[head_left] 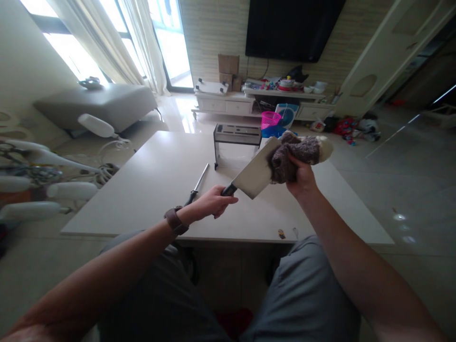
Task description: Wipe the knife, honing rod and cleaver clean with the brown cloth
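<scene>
My left hand (216, 201) is closed round the black handle of a cleaver (254, 172), whose wide blade points up and to the right over the white table (142, 190). Bunched in my right hand (302, 178) is a brown and cream fluffy cloth (283, 159), which touches the far end of the blade and hides its edge there. A sharpening steel (200, 179) with a black handle lies on the table beyond my left wrist. Behind the cleaver stands a knife block (238, 134) with a slotted top.
Two small items, one a yellow figure (281, 233), lie near the table's front edge. Beyond the table are a blue item (272, 131) and a pink basket (270, 119). White lamp arms (96, 125) and cables stand at the left.
</scene>
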A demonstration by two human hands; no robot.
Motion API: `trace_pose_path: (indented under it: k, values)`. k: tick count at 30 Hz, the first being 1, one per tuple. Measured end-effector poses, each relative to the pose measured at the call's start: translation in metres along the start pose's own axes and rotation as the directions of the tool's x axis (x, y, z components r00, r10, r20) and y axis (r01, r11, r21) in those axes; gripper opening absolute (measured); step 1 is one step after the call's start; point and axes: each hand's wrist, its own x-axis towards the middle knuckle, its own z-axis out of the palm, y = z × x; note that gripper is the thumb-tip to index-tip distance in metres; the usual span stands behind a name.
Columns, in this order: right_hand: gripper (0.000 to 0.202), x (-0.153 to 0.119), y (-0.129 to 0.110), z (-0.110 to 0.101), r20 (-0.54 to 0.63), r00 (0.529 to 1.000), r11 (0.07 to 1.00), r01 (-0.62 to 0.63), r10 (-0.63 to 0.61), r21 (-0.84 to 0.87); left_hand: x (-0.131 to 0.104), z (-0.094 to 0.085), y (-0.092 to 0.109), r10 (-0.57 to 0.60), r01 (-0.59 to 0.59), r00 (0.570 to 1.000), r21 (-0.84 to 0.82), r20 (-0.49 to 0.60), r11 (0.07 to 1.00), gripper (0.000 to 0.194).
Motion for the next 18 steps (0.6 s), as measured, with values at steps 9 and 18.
trace_pose_path:
  k: [9,18]
  values:
    - [0.028,-0.021,0.011,0.016,0.070,0.987,0.989,-0.145,0.147,-0.033,-0.001,-0.003,-0.007,0.028,-0.027,0.998,0.017,-0.060,0.999,0.036]
    - [0.035,-0.015,0.015,0.012,0.020,0.993,0.992,-0.116,0.117,-0.045,-0.002,0.000,-0.005,-0.032,0.033,0.999,-0.033,0.033,0.999,0.036]
